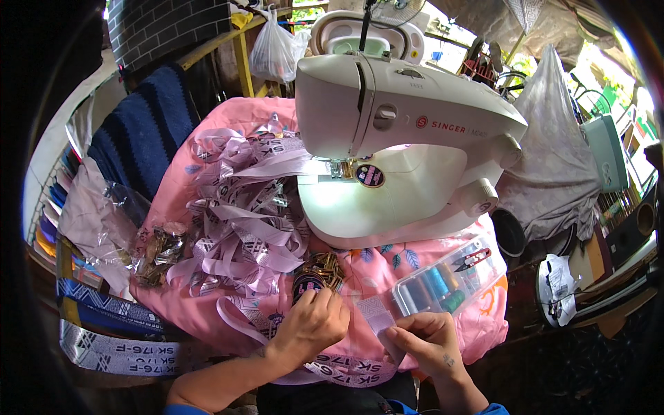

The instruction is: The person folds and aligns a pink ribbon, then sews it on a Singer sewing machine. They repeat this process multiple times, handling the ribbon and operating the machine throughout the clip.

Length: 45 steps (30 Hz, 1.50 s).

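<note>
Pinching a short end of pale lilac ribbon (pixel 377 317) between thumb and fingers of the right hand (pixel 423 340), close by the clear box of thread spools (pixel 449 280), while the left hand (pixel 312 324), curled nearly closed, presses down on a small pile of gold buckles (pixel 319 271) on the pink cloth (pixel 387 266). Looking maybe partway through: big tangle of ribbon (pixel 242 214) already heaped left of the white sewing machine (pixel 401 138), nothing under the needle right now. Can't tell if the left fingers actually grip a buckle, and the bag of metal bits (pixel 155 252) is too blurry to identify.
</note>
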Available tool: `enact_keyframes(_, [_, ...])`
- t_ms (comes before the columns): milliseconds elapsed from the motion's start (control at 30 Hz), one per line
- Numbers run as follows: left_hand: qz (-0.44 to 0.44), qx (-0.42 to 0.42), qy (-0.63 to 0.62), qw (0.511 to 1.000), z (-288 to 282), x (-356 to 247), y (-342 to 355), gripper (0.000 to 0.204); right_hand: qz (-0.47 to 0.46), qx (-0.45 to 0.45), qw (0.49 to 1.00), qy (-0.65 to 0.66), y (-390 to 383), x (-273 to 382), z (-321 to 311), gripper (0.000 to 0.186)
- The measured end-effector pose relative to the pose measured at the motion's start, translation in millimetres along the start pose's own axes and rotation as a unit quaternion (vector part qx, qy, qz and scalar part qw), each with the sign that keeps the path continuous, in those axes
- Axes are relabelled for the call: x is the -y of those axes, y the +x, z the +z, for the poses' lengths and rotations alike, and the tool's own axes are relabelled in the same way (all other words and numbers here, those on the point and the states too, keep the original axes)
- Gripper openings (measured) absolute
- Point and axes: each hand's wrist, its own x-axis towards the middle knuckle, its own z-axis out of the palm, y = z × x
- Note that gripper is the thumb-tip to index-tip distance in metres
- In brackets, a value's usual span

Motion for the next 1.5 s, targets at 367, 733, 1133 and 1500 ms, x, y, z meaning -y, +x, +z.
enact_keyframes(367, [-0.003, 0.012, -0.045, 0.999, 2, 0, -8, 0.003, -0.006, 0.005, 0.999, -0.033, 3, 8, 3, 0.017])
enact_keyframes(733, [-0.180, -0.127, -0.167, 0.961, -11, 11, -14, 0.010, -0.004, -0.019, 0.999, -0.033, 7, 3, 4, 0.018])
enact_keyframes(1133, [-0.349, -0.090, -0.806, 0.470, -13, 15, -30, 0.021, 0.055, 0.039, 0.994, -0.091, 22, 1, 23, 0.022])
enact_keyframes(1500, [-0.289, -0.151, -0.826, 0.459, -3, -2, -35, 0.041, 0.065, 0.041, 0.995, -0.069, 23, 8, 20, 0.022])
